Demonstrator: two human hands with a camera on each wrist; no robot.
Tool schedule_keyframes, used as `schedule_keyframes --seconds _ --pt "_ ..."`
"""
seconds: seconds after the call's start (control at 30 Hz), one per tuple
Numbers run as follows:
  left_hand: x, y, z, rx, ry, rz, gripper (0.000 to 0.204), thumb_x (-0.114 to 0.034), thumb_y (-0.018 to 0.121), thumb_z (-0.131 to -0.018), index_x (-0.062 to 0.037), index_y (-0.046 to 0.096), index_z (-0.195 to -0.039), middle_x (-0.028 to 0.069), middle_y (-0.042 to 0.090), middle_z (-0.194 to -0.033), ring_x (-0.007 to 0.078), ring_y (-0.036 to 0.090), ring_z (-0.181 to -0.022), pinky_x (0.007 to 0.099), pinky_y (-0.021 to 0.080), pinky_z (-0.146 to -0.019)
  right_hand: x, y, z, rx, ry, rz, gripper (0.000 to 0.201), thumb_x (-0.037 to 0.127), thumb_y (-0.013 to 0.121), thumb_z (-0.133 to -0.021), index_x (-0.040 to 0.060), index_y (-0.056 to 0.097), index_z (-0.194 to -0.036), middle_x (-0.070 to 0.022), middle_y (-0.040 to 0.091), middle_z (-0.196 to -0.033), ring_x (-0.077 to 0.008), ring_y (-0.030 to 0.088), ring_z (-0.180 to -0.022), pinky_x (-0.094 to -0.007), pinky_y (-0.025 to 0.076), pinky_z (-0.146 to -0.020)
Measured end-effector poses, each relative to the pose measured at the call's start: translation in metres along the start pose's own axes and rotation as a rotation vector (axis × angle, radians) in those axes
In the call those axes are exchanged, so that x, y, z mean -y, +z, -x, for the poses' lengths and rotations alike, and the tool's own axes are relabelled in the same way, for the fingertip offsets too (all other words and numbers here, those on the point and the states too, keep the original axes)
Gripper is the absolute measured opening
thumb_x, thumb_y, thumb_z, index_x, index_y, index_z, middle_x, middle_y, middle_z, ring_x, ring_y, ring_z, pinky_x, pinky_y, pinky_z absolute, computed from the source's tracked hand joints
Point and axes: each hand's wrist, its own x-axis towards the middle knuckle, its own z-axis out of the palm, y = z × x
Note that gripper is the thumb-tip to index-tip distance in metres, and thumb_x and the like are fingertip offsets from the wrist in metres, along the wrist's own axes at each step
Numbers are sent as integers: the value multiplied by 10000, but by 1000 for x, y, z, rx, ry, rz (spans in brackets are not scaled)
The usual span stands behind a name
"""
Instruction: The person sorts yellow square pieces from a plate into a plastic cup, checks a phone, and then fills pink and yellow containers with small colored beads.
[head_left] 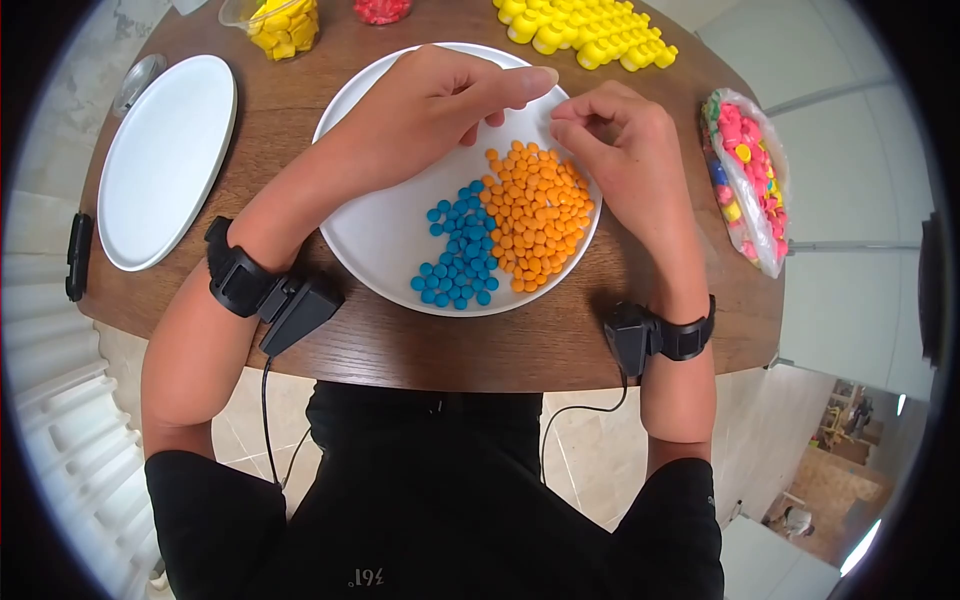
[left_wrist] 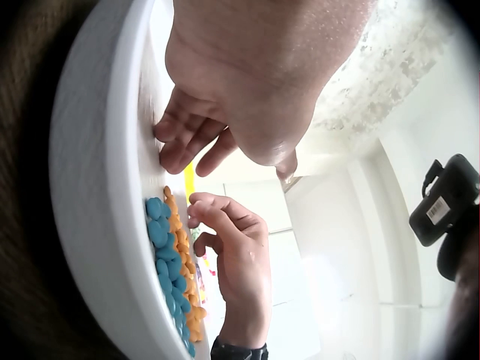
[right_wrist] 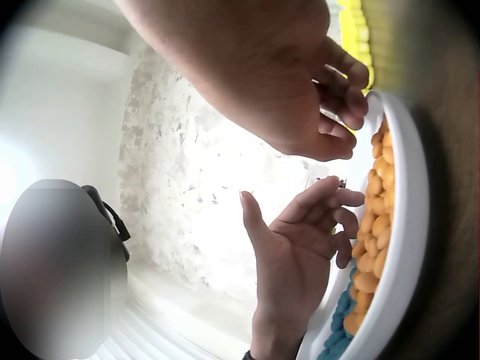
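Note:
A large white plate (head_left: 370,240) holds a heap of orange button-shaped candies (head_left: 540,215) on its right side. Blue candies (head_left: 465,245) of the same shape lie beside them, nearer the front middle. Over the plate's back left part reaches my left hand (head_left: 420,110), its thumb stretched out to the right and its fingers loosely bent, with nothing seen in them. My right hand (head_left: 635,145) hovers at the plate's right rim beside the orange heap. Its thumb and fingers are loosely curled, and nothing shows between them in the right wrist view.
Another white plate (head_left: 165,165) stands at the left. Along the back are a clear tub of yellow pieces (head_left: 285,28), a small container of red pieces (head_left: 382,9) and a cluster of yellow bottle-shaped pieces (head_left: 585,35). A plastic bag of mostly pink pieces (head_left: 745,175) sits at the right edge.

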Motion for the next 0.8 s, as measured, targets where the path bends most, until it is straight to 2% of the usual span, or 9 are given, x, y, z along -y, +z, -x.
schedule_keyframes --seconds 0.13,0.23,0.3,0.37,0.4,0.53,0.63,0.7,0.8 --pt "-1 3 1 48 -11 25 394 -326 523 -1095 -17 768 -1076 2 685 -894 87 584 -781 255 467 -682 10 1 -2 -12 -2 114 131 104 760 -848 -16 767 -902 -160 726 -836 -292 706 -752 -383 540 -694" --pt "-1 6 1 66 72 5 375 -285 511 -1098 1 755 -1091 7 676 -915 94 575 -821 266 478 -741 5 1 -2 49 -24 135 128 118 761 -851 -6 762 -884 -155 721 -833 -295 700 -747 -386 537 -693" --pt "-2 5 1 55 36 50 357 -253 510 -1095 13 748 -1091 14 675 -923 103 564 -820 272 481 -778 3 3 -2 46 -5 126 138 140 763 -855 6 760 -888 -146 715 -832 -288 693 -748 -397 533 -689" --pt "-1 5 2 39 97 60 346 -245 510 -1098 13 738 -1129 22 683 -963 107 563 -836 267 487 -790 -2 5 -6 -109 -4 56 153 157 767 -858 11 760 -902 -136 705 -829 -283 683 -748 -400 528 -685" --pt "0 6 2 41 103 58 339 -241 514 -1098 14 730 -1153 29 688 -1002 110 565 -846 268 491 -798 -4 4 -9 -137 70 38 173 173 767 -867 9 763 -922 -133 706 -846 -267 684 -766 -390 531 -701" --pt "1 6 2 68 111 28 330 -234 525 -1098 21 708 -1202 47 696 -1111 116 572 -874 275 500 -812 -36 4 -18 -257 123 -18 204 188 764 -883 -5 770 -947 -147 711 -875 -250 689 -791 -371 532 -726" --pt "-2 5 2 57 48 97 329 -231 531 -1095 27 707 -1200 55 698 -1127 120 578 -872 280 501 -809 -60 3 -24 -400 128 -82 237 209 752 -900 -17 777 -966 -170 714 -910 -252 694 -834 -365 534 -771" --pt "3 3 1 58 64 104 335 -237 531 -1095 29 709 -1196 58 699 -1122 121 579 -867 281 502 -807 -76 -5 -33 -553 241 -113 279 244 748 -907 -25 781 -970 -183 710 -921 -259 687 -849 -365 526 -794" --pt "7 5 -2 56 95 98 343 -247 536 -1092 32 713 -1184 64 702 -1111 125 582 -855 282 503 -802 -93 -40 -61 -542 305 -240 368 333 727 -934 -20 799 -1005 -152 762 -1009 -229 675 -900 -351 499 -824"
